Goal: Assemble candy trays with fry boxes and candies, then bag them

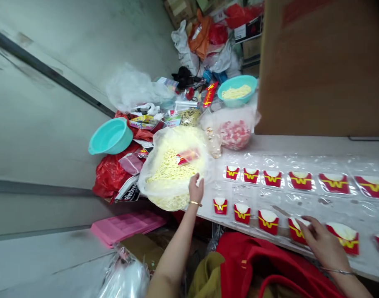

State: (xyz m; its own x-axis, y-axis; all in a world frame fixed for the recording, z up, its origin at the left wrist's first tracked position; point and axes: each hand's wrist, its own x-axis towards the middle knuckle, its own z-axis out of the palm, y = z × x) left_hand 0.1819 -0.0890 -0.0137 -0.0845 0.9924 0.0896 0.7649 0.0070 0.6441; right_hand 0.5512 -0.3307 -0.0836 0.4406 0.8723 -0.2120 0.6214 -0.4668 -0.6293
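Note:
My left hand [196,189] is at the near right edge of a large clear bag [150,171] filled with small pale-yellow pieces [167,167]. Its fingers are slightly bent and apart, with nothing visible in them. A red card-like piece [188,156] lies on top of the pieces. My right hand [324,242] reaches over the near row of flat red fries-box shapes with a yellow W. Its fingertips are at one red fries box [296,231] in clear plastic, thumb and fingers apart. Another red fries box [347,240] is partly behind that hand.
A far row of similar red packets [272,179] lies on the white table [239,190]. Behind stand a bag of pink-and-white pieces [235,134] and a turquoise bowl [249,93]. Another turquoise bowl [110,136] is left. A big cardboard box [319,74] blocks the back right.

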